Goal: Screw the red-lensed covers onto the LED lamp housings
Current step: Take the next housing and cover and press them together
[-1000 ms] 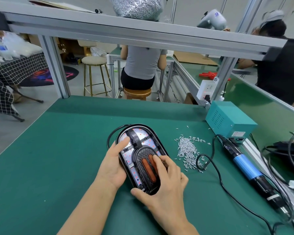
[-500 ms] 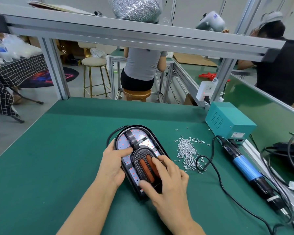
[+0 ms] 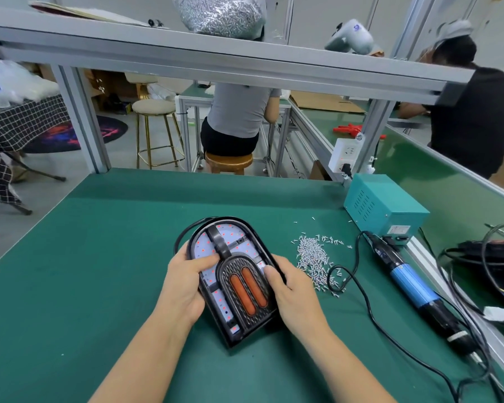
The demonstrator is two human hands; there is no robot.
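**Cover seated between both hands, screws and driver off to the right**

The lamp housing (image 3: 213, 257) lies flat on the green bench mat (image 3: 85, 271), just below the centre of the view, its long axis running from about 11 o'clock at the rounded far end to 5 o'clock at the squared near end. The red-lensed cover (image 3: 246, 289) sits in the near half of it, along the same line.

The left hand (image 3: 186, 282) grips the housing's 9 o'clock edge, thumb curled over onto the white LED board. The right hand (image 3: 293, 289) clasps the 3 o'clock edge, thumb resting at the cover's rim. Neither holds a tool or a screw.

This looks like the seating and aligning step, with no fastening begun. The loose screws (image 3: 314, 255) lie in a pile at 2 o'clock from the housing, just beside the right hand, and the blue electric screwdriver (image 3: 413, 289) lies further out at 3 o'clock, its own axis roughly parallel to the housing. Both sit on the right hand's side, well apart from the left, so the right hand is the likely one to reach while the left steadies the work.
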